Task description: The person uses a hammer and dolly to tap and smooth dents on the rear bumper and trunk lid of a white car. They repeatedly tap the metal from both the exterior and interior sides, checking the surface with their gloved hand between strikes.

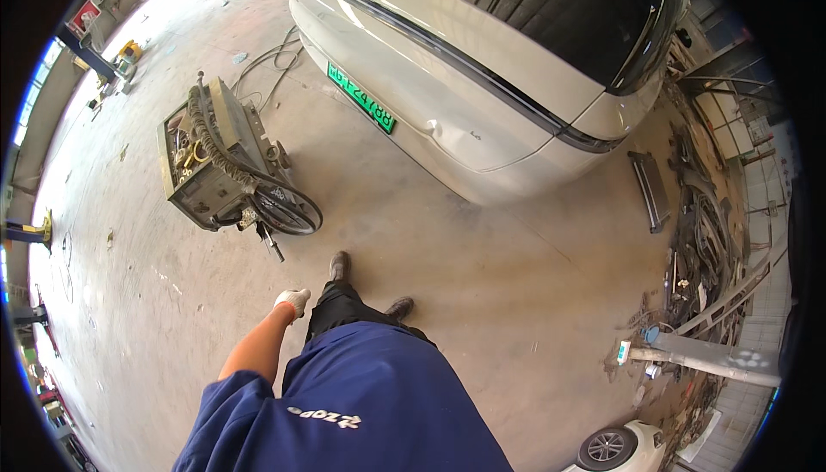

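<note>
My left hand (295, 301), in a pale work glove, hangs by my left thigh with its fingers curled. Nothing shows sticking out of it, and it touches nothing around it. My right hand is out of the picture. Ahead and to the left stands a grey metal cart (200, 203) with an open top tray of small loose parts. A thick sleeved cable (209, 141) lies across it, and black cables are coiled (288, 209) at its near end. The cart is the nearest large thing to my left hand, well beyond reach of its fingers.
A white car's rear bumper (422, 141) fills the far side, with a green plate. Loose hose (271, 59) lies on the floor between cart and car. A dark panel (649, 192) and heaped car parts (710, 231) line the right. Another white car's wheel (607, 448) shows at lower right.
</note>
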A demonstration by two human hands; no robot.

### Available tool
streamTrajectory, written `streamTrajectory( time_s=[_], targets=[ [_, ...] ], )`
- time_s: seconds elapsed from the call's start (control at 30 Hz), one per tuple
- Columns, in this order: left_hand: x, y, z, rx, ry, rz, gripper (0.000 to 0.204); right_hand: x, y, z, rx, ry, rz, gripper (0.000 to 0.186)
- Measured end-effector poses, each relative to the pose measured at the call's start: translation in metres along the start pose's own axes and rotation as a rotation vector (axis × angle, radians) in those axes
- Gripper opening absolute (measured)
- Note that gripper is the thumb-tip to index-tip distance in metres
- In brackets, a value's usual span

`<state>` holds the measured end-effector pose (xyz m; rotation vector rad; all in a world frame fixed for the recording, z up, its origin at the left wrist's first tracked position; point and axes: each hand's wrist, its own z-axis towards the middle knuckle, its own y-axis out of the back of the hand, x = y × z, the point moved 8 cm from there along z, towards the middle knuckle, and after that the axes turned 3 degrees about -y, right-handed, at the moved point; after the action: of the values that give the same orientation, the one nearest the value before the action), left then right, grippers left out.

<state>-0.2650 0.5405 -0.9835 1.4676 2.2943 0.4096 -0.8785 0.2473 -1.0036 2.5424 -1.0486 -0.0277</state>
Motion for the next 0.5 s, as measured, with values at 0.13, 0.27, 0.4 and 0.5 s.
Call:
streamTrajectory(
  time_s=[0.13, 0.27, 0.4, 0.5],
  targets=[
    [-0.015, 0.011, 0.052, 0.059, -0.089, 0.393, 0.051, 0.029, -0.032, -0.011, -0.021, 0.000, 0.338, 0.020],
    [-0.110, 0.025, 0.054, 0.102, -0.451, 0.633, 0.037, 0.037, -0.033, -0.020, -0.087, -0.019, 0.541, 0.025],
    [-0.179, 0.064, 0.083, -0.234, -0.952, 0.547, 0.032, 0.081, -0.037, -0.013, -0.066, 0.014, 0.643, 0.031],
    [-0.206, 0.081, 0.057, 0.012, -0.611, 0.157, 0.037, 0.076, -0.033, -0.013, -0.052, 0.007, 0.799, 0.028]
  ],
)
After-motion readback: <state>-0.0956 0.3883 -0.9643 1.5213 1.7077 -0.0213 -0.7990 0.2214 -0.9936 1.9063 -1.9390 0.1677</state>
